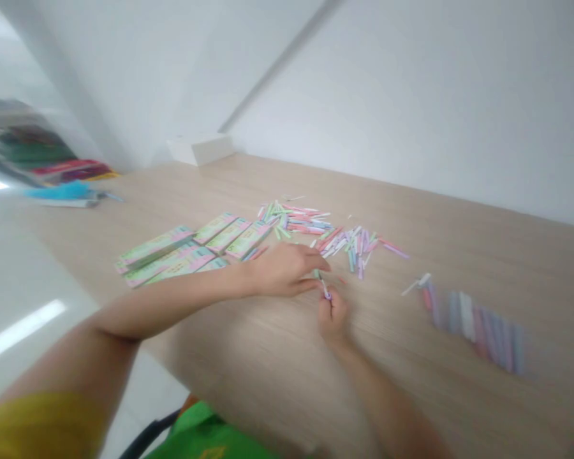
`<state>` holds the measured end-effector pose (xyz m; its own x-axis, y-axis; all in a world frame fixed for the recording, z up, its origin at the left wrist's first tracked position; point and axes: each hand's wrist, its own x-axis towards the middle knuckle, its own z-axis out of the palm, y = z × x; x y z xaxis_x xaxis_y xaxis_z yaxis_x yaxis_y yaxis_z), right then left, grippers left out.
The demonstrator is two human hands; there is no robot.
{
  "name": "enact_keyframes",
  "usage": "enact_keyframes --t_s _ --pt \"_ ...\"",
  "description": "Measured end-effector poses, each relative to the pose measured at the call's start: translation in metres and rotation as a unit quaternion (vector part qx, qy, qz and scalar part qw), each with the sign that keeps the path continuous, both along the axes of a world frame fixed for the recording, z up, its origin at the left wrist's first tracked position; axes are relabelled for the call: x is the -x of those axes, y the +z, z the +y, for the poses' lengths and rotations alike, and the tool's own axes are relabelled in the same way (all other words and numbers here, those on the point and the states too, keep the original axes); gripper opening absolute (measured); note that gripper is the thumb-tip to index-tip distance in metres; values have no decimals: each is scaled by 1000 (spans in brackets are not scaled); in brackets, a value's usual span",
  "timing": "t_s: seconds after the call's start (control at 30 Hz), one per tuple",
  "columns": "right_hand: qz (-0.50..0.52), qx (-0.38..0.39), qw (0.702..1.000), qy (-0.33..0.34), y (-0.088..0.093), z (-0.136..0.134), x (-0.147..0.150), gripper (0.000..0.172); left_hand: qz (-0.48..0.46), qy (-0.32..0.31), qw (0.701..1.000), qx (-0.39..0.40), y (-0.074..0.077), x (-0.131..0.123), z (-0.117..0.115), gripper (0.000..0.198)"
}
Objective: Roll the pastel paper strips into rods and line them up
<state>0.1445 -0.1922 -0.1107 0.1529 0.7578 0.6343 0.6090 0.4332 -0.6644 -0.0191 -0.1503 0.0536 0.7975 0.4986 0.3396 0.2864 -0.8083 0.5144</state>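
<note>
My left hand (291, 264) reaches over the table, its thumb and fingers closed around a small pale green end of something. Just below it, my right hand (333, 315) is closed on a thin stick (324, 288), white with a purple part near my fingers. The two hands almost meet at this stick; blur hides its exact kind. Beyond the left hand lies a loose heap of short pastel sticks (306, 220) in pink, green, white and blue, with a second heap (358, 245) of mostly purple and white ones beside it.
Flat pastel green and pink boxes (172, 255) lie left of my hands, some stacked. On the right, a blurred row of pastel sticks (478, 325) lies side by side. A white box (201, 150) stands by the wall; a blue item (60, 191) is at the far left edge.
</note>
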Motion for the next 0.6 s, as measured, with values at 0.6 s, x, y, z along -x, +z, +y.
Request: enact_keyframes --t_s 0.6 --pt "-43 -17 999 -3 15 -20 17 19 16 140 980 143 16 13 -14 14"
